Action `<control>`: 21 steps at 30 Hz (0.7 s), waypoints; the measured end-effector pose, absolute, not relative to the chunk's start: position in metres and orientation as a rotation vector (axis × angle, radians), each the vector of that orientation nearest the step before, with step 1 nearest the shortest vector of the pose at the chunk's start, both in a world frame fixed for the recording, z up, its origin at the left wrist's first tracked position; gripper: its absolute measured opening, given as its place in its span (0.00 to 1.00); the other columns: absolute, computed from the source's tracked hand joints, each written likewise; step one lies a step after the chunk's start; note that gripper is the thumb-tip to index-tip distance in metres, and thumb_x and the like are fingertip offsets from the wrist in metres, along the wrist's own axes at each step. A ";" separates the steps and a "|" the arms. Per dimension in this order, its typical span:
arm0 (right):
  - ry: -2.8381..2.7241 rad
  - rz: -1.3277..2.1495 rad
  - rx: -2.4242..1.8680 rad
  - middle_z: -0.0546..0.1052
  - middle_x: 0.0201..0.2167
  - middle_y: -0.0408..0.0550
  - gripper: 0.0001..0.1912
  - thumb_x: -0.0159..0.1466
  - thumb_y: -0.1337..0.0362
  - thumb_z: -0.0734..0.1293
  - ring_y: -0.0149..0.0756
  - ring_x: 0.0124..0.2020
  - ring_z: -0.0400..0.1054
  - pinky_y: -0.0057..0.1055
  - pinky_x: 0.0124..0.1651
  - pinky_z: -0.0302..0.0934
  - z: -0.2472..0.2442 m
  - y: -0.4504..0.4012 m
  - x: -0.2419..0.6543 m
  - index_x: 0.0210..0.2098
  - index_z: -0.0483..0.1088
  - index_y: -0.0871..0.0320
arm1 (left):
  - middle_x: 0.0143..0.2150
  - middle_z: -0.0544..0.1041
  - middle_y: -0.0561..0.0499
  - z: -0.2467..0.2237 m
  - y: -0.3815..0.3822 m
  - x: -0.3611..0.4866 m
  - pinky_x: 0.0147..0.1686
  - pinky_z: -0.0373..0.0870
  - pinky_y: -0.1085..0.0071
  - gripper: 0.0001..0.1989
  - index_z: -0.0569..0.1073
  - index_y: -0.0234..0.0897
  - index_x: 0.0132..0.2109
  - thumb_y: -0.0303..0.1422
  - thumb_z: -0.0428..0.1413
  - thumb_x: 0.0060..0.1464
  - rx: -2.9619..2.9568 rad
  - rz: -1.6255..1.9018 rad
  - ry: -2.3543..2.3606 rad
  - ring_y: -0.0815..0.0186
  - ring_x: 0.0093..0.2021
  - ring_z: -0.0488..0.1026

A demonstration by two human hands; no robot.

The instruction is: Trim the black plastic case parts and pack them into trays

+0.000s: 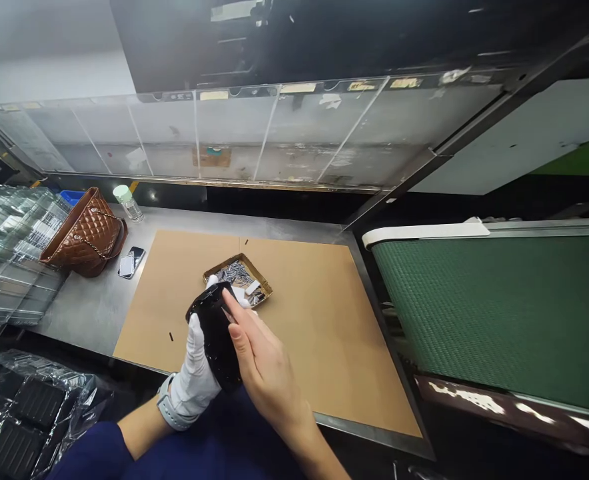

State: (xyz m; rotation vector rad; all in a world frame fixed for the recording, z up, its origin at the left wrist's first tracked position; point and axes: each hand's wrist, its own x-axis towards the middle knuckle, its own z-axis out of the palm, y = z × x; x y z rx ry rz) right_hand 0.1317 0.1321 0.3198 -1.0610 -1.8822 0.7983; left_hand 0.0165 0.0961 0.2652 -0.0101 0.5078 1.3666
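White-gloved left hand, fingers gripping a glossy black case, bare right hand, fingers pressed on it, rail labels unreadable

From here I see a glossy black plastic casing against a white cloth glove. Below them lies smooth, matt brown cardboard on a dull metal counter, beside a quilted, shiny brown leather bag.

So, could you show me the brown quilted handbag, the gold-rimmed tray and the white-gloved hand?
Brown quilted leather handbag (85, 233): head view, on its quilted side.
Shallow gold-rimmed tray (225, 264): head view, on its far rim.
White-gloved left hand (190, 370): head view, on the middle of the glove.
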 end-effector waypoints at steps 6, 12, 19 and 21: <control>-1.997 0.671 -1.099 0.78 0.36 0.52 0.23 0.71 0.59 0.52 0.41 0.38 0.73 0.36 0.41 0.69 0.323 0.135 0.127 0.63 0.60 0.56 | 0.57 0.74 0.49 0.250 0.089 0.008 0.61 0.59 0.72 0.32 0.58 0.41 0.66 0.51 0.44 0.61 -0.084 1.371 0.556 0.61 0.61 0.65; -2.009 0.574 -1.063 0.77 0.33 0.51 0.23 0.71 0.61 0.52 0.39 0.35 0.72 0.34 0.40 0.68 0.324 0.135 0.126 0.62 0.60 0.58 | 0.54 0.76 0.47 0.261 0.092 0.011 0.55 0.64 0.81 0.33 0.49 0.36 0.68 0.50 0.40 0.63 -0.165 1.385 0.442 0.67 0.54 0.73; -1.998 0.479 -1.084 0.77 0.33 0.52 0.21 0.71 0.63 0.53 0.38 0.33 0.71 0.33 0.36 0.67 0.322 0.133 0.121 0.60 0.63 0.62 | 0.53 0.77 0.43 0.265 0.091 0.013 0.49 0.65 0.87 0.34 0.44 0.30 0.69 0.48 0.34 0.65 -0.251 1.412 0.412 0.72 0.48 0.76; -1.984 0.512 -1.100 0.78 0.34 0.53 0.21 0.71 0.63 0.53 0.38 0.33 0.72 0.32 0.36 0.67 0.321 0.132 0.120 0.59 0.64 0.60 | 0.55 0.75 0.44 0.259 0.088 0.014 0.52 0.65 0.84 0.34 0.46 0.33 0.69 0.50 0.34 0.64 -0.167 1.449 0.412 0.70 0.52 0.74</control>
